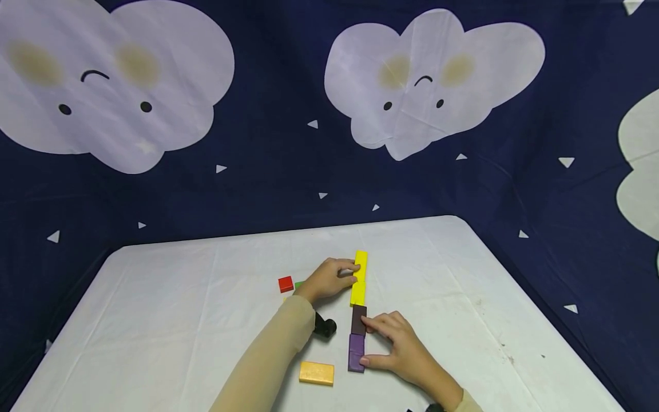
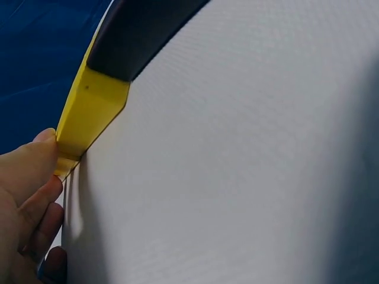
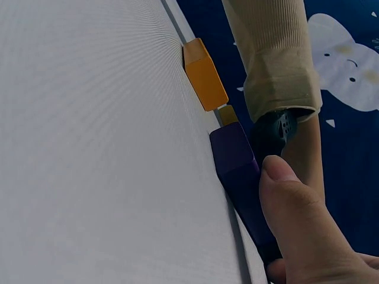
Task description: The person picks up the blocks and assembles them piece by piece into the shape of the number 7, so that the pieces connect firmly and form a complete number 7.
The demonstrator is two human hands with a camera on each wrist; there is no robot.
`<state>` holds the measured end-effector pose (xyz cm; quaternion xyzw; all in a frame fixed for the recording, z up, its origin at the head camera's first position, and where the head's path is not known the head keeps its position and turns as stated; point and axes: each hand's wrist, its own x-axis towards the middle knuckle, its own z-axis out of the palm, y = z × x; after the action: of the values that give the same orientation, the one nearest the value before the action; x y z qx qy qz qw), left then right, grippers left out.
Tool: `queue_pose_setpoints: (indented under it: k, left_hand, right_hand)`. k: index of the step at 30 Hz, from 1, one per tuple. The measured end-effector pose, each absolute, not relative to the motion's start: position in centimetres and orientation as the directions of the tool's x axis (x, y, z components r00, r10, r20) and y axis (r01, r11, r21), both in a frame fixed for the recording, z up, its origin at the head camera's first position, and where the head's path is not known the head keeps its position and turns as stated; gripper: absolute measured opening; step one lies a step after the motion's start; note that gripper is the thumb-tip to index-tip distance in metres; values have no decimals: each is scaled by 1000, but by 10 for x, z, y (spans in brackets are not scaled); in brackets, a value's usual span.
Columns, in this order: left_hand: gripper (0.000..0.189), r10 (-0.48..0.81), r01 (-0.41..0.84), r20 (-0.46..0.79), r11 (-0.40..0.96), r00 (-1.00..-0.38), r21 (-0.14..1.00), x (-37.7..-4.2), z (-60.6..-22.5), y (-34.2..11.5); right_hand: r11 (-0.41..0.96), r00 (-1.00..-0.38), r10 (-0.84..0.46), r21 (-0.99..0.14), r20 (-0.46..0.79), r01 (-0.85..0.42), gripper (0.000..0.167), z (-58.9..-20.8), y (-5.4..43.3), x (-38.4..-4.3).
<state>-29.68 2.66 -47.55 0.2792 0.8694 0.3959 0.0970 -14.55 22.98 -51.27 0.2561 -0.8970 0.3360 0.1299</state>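
Observation:
Several blocks form a line running away from me on the table. Two yellow blocks [image 1: 358, 293] lie at the far end, then a dark brown block [image 1: 358, 319], then a purple block [image 1: 356, 353] nearest me. My left hand [image 1: 328, 278] touches the left side of the yellow pair with thumb and fingertips, which the left wrist view also shows. From the right side my right hand [image 1: 404, 349] reaches in, forefinger against the brown block and thumb against the purple one. Neither hand's fingers wrap around a block.
The white table [image 1: 170, 320] carries an orange block [image 1: 316, 373] left of the line's near end. A red block [image 1: 285, 284] and a partly hidden green block [image 1: 299, 284] lie beyond my left sleeve [image 1: 268, 360]. A dark cloud-patterned cloth [image 1: 278, 171] hangs behind.

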Motion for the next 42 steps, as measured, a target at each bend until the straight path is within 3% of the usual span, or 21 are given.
queue_pose_setpoints:
  k: [29,42]
  left_hand:
    - [33,547,404,60,536,-835,741,-290,-472,25]
    - [32,509,337,14,548,-861,766,-279,-468,23]
  right_hand:
    - [654,-832,-374,-518,410,-550,74,-514,230,-145]
    - [650,-830,-376,-521,413,-554,69,-513,231,-146]
